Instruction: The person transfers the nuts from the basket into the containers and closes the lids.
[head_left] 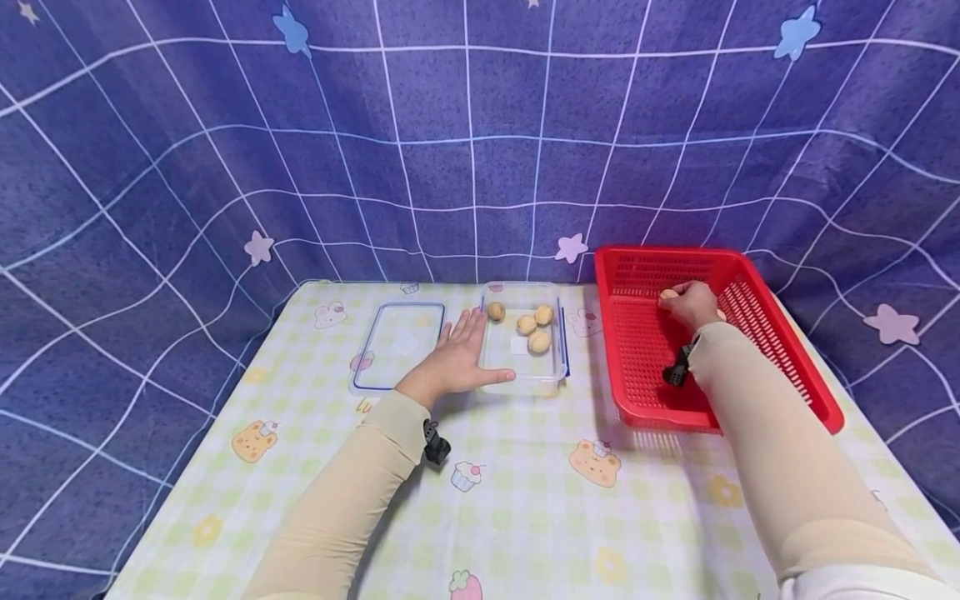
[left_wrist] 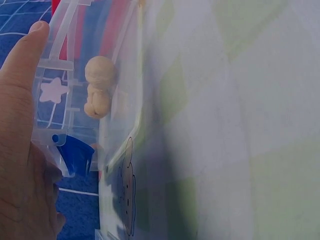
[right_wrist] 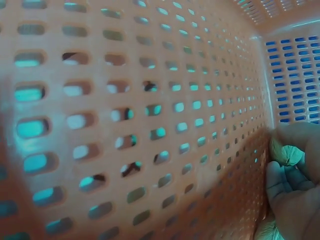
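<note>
My left hand (head_left: 457,358) lies with straight, spread fingers against the left side of a clear plastic container (head_left: 540,377). Several walnuts (head_left: 539,341) sit inside it, also visible through its wall in the left wrist view as tan walnuts (left_wrist: 100,71). Down in a red perforated basket (head_left: 626,367), my right hand (head_left: 693,306) pinches one walnut (head_left: 666,294) between thumb and fingers. The right wrist view shows that gripped walnut (right_wrist: 287,155) partly covered by the fingers. Below it, another walnut (right_wrist: 269,230) rests in the basket, mostly hidden by the hand.
A clear lid (head_left: 397,350) with a blue seal lies left of the container. A blue clip (left_wrist: 77,154) hangs on the container's side. The checked tablecloth (head_left: 525,525) covers the table, and a blue grid-patterned curtain (head_left: 420,167) stands behind.
</note>
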